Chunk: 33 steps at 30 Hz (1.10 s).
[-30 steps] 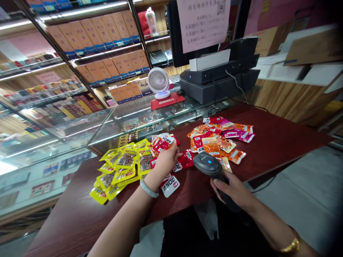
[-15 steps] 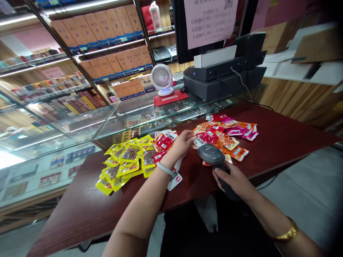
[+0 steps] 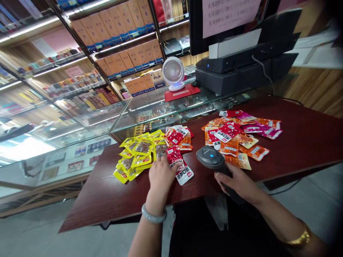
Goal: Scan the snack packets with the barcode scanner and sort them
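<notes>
My right hand (image 3: pixel 239 182) is wrapped round the handle of a dark grey barcode scanner (image 3: pixel 211 157), held over the table's front edge; a blue light shows on its head. My left hand (image 3: pixel 162 175), with a pale bangle at the wrist, reaches down with thumb and fingers apart. Its fingertips are at the edge of the yellow snack packets (image 3: pixel 140 148), and its thumb lies over a red snack packet (image 3: pixel 174 154). Just right of that hand lies a white-and-red packet (image 3: pixel 184 175). A mixed pile of orange, red and purple packets (image 3: pixel 232 142) is beyond the scanner.
The dark red table (image 3: pixel 107 200) meets a glass display counter (image 3: pixel 152 107) behind. On the counter are a small white fan (image 3: pixel 173 73), a red mat (image 3: pixel 182 93) and a black till machine (image 3: pixel 241 67) with cables. Boxed goods (image 3: pixel 115 26) fill the shelves.
My left hand has moved from the right-hand pile back leftward to the red and yellow packets. A red-and-white packet now tops the right-hand pile. The scanner stays in my right hand, its blue light now showing.
</notes>
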Available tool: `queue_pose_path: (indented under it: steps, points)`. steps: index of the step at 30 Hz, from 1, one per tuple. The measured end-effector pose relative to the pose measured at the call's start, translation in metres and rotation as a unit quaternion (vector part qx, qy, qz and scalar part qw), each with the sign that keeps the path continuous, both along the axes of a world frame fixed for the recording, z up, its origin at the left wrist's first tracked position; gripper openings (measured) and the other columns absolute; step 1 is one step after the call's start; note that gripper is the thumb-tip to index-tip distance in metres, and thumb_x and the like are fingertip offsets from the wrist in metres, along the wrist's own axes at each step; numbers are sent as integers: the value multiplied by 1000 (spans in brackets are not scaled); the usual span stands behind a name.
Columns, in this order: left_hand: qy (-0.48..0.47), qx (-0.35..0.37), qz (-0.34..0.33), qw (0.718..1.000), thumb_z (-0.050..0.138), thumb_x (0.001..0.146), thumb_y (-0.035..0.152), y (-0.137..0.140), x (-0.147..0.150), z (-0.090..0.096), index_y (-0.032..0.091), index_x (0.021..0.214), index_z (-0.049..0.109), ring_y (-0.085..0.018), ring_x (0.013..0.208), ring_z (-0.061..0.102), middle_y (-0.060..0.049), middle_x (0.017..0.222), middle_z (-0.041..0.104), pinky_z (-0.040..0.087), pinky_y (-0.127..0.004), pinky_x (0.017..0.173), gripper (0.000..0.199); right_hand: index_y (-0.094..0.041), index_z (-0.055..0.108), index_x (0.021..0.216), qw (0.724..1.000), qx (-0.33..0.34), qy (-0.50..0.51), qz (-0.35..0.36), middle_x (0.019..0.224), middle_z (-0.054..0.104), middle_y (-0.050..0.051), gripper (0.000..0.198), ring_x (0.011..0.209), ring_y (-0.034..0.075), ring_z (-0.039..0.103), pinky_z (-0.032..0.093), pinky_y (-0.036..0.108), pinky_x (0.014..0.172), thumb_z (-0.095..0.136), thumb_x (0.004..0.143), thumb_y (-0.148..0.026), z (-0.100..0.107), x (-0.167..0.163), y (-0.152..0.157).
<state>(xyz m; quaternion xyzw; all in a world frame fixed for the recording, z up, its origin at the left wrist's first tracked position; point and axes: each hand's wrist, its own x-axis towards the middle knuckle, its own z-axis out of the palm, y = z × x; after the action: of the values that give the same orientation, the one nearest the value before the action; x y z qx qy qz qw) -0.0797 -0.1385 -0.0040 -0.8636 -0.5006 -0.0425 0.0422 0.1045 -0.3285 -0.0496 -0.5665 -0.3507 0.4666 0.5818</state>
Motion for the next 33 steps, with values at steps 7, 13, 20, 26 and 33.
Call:
queue_pose_path:
  steps: [7,13,20,26,33]
  points:
    - [-41,-15,3,999,66,81,59,2,4,-18,14,109,56,-30,100,65,-13,97,69,48,-36,85,54,-20,53,96,999,0,5,48,57,53,-7,41,44,10,50,39,21,42,68,82,-56,13,-14,27]
    - [-128,-37,16,991,68,84,45,4,0,-17,17,109,53,-30,99,66,-13,99,69,47,-35,81,41,-20,52,100,998,7,20,53,57,53,-8,42,43,9,50,38,20,41,68,83,-55,7,-16,32]
    - [-276,-207,19,938,71,79,43,4,9,-17,24,104,50,-21,72,64,-1,82,69,39,-26,62,38,-20,51,94,996,42,58,47,60,54,-7,40,43,8,50,38,19,41,69,84,-54,7,-9,28]
    - [-292,-220,-5,931,73,74,47,3,29,-18,23,102,53,-20,66,60,1,73,64,36,-26,61,43,-20,51,95,995,54,82,19,60,54,-8,38,40,7,48,37,17,38,69,84,-52,4,1,26]
    - [-386,-288,-163,861,69,75,20,12,106,-18,20,100,56,-18,77,64,-3,85,68,46,-28,70,28,-21,50,87,990,98,95,-37,55,53,-8,35,40,7,47,39,18,39,69,85,-51,-1,4,14]
